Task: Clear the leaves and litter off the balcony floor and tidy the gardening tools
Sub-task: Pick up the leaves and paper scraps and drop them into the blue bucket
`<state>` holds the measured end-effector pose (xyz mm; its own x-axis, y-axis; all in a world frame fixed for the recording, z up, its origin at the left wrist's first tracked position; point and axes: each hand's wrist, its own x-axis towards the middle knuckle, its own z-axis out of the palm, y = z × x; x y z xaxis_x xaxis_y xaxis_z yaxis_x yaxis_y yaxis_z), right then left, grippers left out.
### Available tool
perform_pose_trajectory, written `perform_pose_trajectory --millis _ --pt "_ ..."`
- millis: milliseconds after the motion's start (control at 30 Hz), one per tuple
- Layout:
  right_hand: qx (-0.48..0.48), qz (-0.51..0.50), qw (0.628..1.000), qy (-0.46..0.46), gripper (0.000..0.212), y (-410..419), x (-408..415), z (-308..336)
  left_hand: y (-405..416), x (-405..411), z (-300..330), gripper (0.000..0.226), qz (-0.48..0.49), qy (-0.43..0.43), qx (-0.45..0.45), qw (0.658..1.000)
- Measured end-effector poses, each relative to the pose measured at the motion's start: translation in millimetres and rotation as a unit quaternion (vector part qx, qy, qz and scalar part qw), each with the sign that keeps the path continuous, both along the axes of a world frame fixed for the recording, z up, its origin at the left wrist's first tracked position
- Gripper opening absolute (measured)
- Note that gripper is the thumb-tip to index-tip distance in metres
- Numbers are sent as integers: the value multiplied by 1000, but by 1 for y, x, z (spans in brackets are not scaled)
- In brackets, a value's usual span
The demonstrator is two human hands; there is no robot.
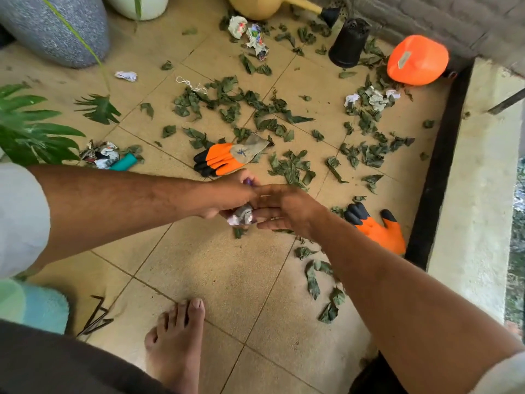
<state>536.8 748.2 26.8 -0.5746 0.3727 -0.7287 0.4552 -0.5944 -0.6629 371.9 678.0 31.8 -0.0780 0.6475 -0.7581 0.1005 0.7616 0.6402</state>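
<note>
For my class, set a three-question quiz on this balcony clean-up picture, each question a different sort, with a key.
1. True or false: both orange gloves lie on the floor.
2. What does the left hand hold? A) crumpled paper B) a glove C) a black pot
3. Fill in: the fallen black pot lies between the yellow watering can and the orange ____.

Key
1. True; the second glove lies near the black edge strip.
2. A, the crumpled paper, beside the open right hand.
3. container.

At the center of the frame, we are holding a crumpled paper (241, 215) in our left hand (231, 194), and our right hand (287, 207) is touching it with straight fingers.
</note>
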Motion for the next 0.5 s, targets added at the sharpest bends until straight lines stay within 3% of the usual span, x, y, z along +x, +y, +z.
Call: perform_pose_trajectory --millis 67,100,200,233,300,400,433,500 --pt "58 36 997 -28 26 9 3 -7 0 -6 -4 21 2 38 -6 999" --pt "142 62 985 -80 25 14 5 -14 -2 -8 -17 19 1 57 -13 998" --pt "387 186 871 -240 45 31 19 -38 -5 -13 -21 26 -3 106 -15 994" --pt "412 215 843 -270 54 35 23 -47 3 -14 -15 25 -1 121 -11 993" --pt "411 242 830 -290 67 41 30 -69 -4 -22 -27 16 -14 142 -49 989" --pt "385 298 818 -306 77 32 28 -93 -71 23 -96 48 -25 143 -120 982" --pt "400 319 799 -317 80 24 27 -96 -116 53 -92 63 -21 153 -148 977" --pt "450 338 757 -333 79 8 26 -96 -218 107 -183 89 -94 241 -150 954"
